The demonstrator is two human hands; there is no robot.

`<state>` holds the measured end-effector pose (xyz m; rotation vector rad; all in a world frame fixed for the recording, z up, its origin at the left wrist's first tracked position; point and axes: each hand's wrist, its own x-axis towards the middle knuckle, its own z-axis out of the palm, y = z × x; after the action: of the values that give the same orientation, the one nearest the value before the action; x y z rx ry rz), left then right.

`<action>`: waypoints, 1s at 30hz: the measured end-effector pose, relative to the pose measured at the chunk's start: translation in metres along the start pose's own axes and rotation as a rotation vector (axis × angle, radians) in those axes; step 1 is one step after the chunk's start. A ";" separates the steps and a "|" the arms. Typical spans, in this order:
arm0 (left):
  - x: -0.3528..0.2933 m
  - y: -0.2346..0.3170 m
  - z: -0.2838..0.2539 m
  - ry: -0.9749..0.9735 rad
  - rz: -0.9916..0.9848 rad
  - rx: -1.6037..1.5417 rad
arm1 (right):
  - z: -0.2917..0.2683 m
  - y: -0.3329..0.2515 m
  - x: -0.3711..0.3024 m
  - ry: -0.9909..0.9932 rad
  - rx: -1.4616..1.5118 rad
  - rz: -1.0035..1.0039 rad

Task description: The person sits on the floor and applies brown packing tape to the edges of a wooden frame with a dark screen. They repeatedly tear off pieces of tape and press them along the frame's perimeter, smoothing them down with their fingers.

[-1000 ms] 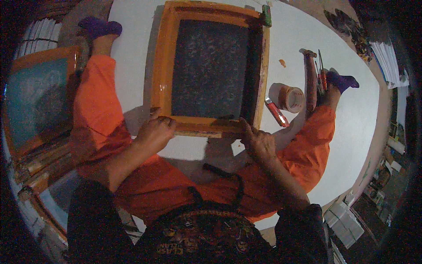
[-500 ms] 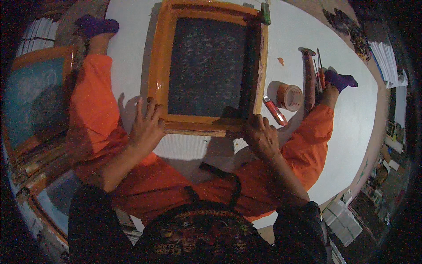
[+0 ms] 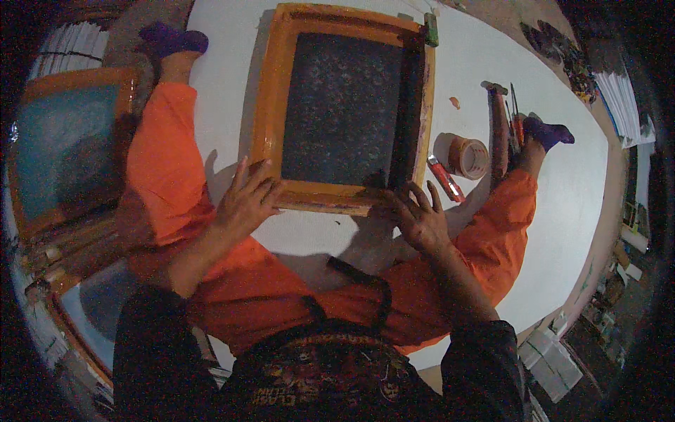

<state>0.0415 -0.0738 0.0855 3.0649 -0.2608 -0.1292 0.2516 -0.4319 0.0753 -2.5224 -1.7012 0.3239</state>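
Note:
A wooden screen frame (image 3: pixel 273 105) with dark mesh (image 3: pixel 337 112) lies on the white board between my outstretched legs. Its mesh is speckled with pale marks. At the near left corner my left hand (image 3: pixel 246 200) rests against the wood, fingers stretched out and apart. My right hand (image 3: pixel 422 219) is at the near right corner, its fingers spread over the edge; some fingertips are lost in shadow. A small green block (image 3: pixel 431 30) sits at the far right corner. Just right of the frame lies a red utility knife (image 3: pixel 445 178).
On the white board (image 3: pixel 569 204) to the right are a tape roll (image 3: pixel 467 157), a hammer (image 3: pixel 498 130) and slim tools (image 3: pixel 517 119) near my foot. Another framed screen (image 3: pixel 67 148) with blue-green mesh leans at the left. Paper stacks (image 3: pixel 619 105) stand at the right edge.
Both hands have loosened from a curled grip on the near corners to spread fingers. The frame's near edge looks lower and flatter. The whole view has shifted slightly.

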 end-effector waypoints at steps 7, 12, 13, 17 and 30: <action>-0.015 -0.009 0.005 0.147 0.066 0.096 | 0.012 0.010 -0.023 0.076 -0.036 -0.133; -0.040 -0.010 0.038 0.042 0.080 0.339 | 0.028 0.001 -0.035 -0.002 -0.100 -0.053; -0.044 -0.011 0.045 0.030 0.073 0.314 | 0.023 -0.002 -0.036 -0.050 -0.152 -0.049; -0.049 -0.016 0.037 -0.081 0.102 0.359 | 0.014 -0.009 -0.049 -0.147 -0.269 -0.016; 0.027 0.113 0.011 0.007 -0.070 -0.125 | 0.012 -0.064 -0.004 0.147 0.081 -0.076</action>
<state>0.0482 -0.1900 0.0800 2.9509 -0.1387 -0.1324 0.1893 -0.4124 0.0761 -2.3543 -1.6876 0.1930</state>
